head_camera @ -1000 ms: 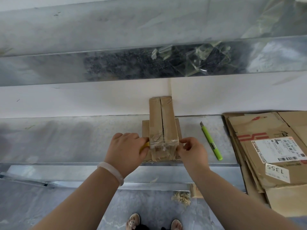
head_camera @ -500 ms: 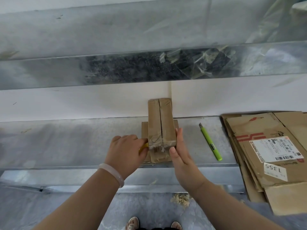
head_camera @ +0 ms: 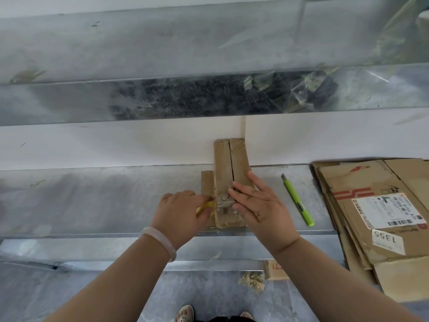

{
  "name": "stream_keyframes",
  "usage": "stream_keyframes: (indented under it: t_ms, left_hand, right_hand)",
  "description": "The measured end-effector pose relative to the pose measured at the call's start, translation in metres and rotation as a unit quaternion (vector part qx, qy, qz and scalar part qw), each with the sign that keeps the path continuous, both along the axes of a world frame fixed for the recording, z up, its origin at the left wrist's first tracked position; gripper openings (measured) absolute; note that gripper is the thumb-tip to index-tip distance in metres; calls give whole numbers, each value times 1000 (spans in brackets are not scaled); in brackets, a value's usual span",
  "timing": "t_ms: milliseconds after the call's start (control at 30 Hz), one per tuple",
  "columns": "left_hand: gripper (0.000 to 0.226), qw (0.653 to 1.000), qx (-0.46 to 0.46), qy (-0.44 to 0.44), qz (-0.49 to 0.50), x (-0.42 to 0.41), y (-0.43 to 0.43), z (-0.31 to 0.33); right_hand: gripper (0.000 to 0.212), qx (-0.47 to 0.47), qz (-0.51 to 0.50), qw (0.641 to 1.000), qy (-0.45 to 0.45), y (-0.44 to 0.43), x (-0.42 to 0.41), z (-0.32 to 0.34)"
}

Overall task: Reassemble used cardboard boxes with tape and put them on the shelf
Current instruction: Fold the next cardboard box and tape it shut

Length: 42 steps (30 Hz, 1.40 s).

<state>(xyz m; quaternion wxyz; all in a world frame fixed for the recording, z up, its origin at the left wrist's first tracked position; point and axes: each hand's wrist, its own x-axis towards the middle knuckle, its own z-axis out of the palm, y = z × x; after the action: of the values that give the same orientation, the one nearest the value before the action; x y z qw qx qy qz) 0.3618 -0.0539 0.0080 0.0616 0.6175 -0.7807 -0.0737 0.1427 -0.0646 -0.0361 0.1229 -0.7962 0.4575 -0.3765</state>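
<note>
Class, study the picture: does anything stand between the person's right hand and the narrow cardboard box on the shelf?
Nothing visible does. The right hand lies flat on the cardboard box, fingers straight, beside the crumpled tape. The left hand grips a yellow object at the box's left side.

Bright, flat daylight with hardly a shadow.
The shiny grey galvanised metal upper shelf (head_camera: pixel 209 101) gives milky glare and smeared dark reflections; the matching lower shelf (head_camera: pixel 92 194) looks hazy at left, and the straight shelf edges bow toward the corners.
</note>
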Motion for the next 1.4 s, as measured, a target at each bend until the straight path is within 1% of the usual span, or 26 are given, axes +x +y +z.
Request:
stream_keyframes:
  t_ms: [33, 133, 233, 300, 367, 433, 567, 667, 700, 733, 767, 867, 933, 1000, 1133, 1200, 1300, 1367, 1400]
  left_hand:
    - [39, 1000, 22, 22, 5, 5, -1, 0]
    - [47, 986, 88, 141, 5, 24, 0, -1]
    - [51, 971, 102, 218, -16, 44, 2, -5]
    - [49, 956, 124, 267, -15, 51, 5, -4]
    - [41, 944, 154, 290, -15, 55, 6, 0]
    - [41, 950, 157, 267, -25, 56, 6, 3]
    - [52, 973, 136, 186, -16, 54, 6, 11]
    - [61, 989, 129, 78, 3, 54, 2, 13]
    - [63, 990, 129, 56, 6, 54, 0, 12]
    - [62, 990, 128, 54, 7, 55, 0, 11]
    - [58, 989, 126, 75, 7, 56, -1, 10]
    - [52, 978, 98, 183, 10, 58, 2, 10]
    - [48, 975, 57, 214, 5, 59, 5, 9]
    - [44, 978, 26, 206, 1, 59, 8, 5]
    - [48, 988, -10, 156, 11, 53, 11, 1]
    - [48, 990, -23, 137, 4, 47, 12, 0]
    - [34, 989, -44, 140, 5, 40, 12, 1]
    - [20, 990, -40, 138, 7, 37, 10, 4]
    - [14, 990, -34, 136, 8, 36, 9, 6]
  right_hand:
    - [36, -4, -2, 1000, 2, 0, 0, 1]
    - [36, 6, 1, 1000, -1, -1, -1, 2]
    - [35, 11, 5, 1000, -6, -1, -3, 3]
    - [36, 15, 7, 1000, -6, -1, -3, 5]
    - [36, 21, 6, 1000, -2, -1, -3, 6]
    - [37, 22, 5, 1000, 11, 0, -3, 7]
    - [39, 37, -3, 999, 25, 2, -2, 11]
    - [40, 43, -3, 999, 29, 2, 0, 12]
    - [41, 44, -4, 999, 28, 2, 0, 12]
    - [41, 46, -6, 999, 25, 2, 0, 12]
    - [41, 47, -8, 999, 21, 2, 0, 11]
    - [42, 49, -10, 999, 17, 3, -1, 12]
    - [42, 50, -12, 999, 16, 2, 0, 13]
    - [43, 46, -14, 999, 20, 2, 0, 14]
    - [44, 57, -15, 998, 23, 3, 0, 14]
    - [42, 57, -8, 997, 42, 2, -1, 16]
    - [44, -11, 9, 992, 128, 5, -10, 15]
    - [50, -14, -32, 992, 124, 9, -22, 12]
    - [52, 10, -83, 991, 107, 10, -30, 11]
